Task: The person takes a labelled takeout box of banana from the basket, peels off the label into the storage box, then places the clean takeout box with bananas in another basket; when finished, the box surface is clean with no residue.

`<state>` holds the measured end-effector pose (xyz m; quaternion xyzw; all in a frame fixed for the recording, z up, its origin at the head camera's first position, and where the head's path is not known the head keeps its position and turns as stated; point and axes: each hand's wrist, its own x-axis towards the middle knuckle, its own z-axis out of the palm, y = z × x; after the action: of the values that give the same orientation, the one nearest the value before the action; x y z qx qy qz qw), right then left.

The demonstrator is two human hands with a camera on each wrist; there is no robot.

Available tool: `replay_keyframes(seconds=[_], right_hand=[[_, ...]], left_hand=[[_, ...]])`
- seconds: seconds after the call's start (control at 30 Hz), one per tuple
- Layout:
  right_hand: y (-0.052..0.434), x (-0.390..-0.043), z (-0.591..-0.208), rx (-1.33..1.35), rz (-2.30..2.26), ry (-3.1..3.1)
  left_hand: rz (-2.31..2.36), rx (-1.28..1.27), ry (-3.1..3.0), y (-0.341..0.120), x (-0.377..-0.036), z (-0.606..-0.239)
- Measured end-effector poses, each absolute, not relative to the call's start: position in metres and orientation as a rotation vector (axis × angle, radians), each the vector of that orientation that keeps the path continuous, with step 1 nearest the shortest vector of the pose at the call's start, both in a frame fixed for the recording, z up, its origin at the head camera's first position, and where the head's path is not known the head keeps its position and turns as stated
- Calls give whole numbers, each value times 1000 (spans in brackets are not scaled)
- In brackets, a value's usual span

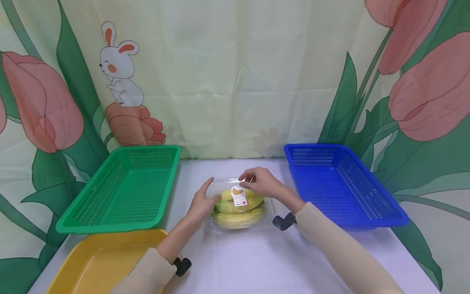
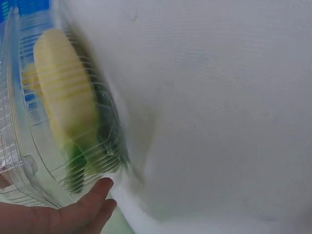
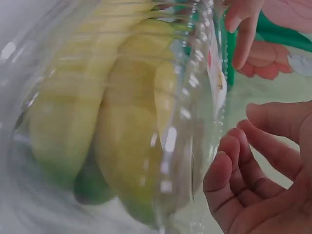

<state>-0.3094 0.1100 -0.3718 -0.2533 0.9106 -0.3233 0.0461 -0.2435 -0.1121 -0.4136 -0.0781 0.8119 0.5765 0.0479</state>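
Observation:
A clear plastic clamshell box (image 1: 271, 212) of bananas (image 1: 240, 219) rests on the table, its lid down. A white label (image 1: 239, 197) with a banana picture is stuck on the lid. At the box's left side is my left hand (image 1: 202, 204), thumb over the lid; in the left wrist view its straight fingers (image 2: 92, 202) lie beside the box corner. My right hand (image 1: 261, 181) is above the lid's far right part. Its fingers (image 3: 219, 170) are loosely bent, with a gap between them and the thumb. Whether these fingertips touch the lid is unclear.
A green basket (image 1: 166, 196) stands at the left, with a yellow tray (image 1: 88, 241) in front of it. At the right is a blue basket (image 1: 301, 183). Behind the white table (image 1: 242, 261) hangs a printed curtain (image 1: 235, 81).

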Motion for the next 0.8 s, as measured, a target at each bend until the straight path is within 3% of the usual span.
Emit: replay_keyframes(seconds=[0.8], right_hand=[[87,-318,-370,-889,-776,2695]], left_hand=[[1682,-221,2526,-108,-246,-420]])
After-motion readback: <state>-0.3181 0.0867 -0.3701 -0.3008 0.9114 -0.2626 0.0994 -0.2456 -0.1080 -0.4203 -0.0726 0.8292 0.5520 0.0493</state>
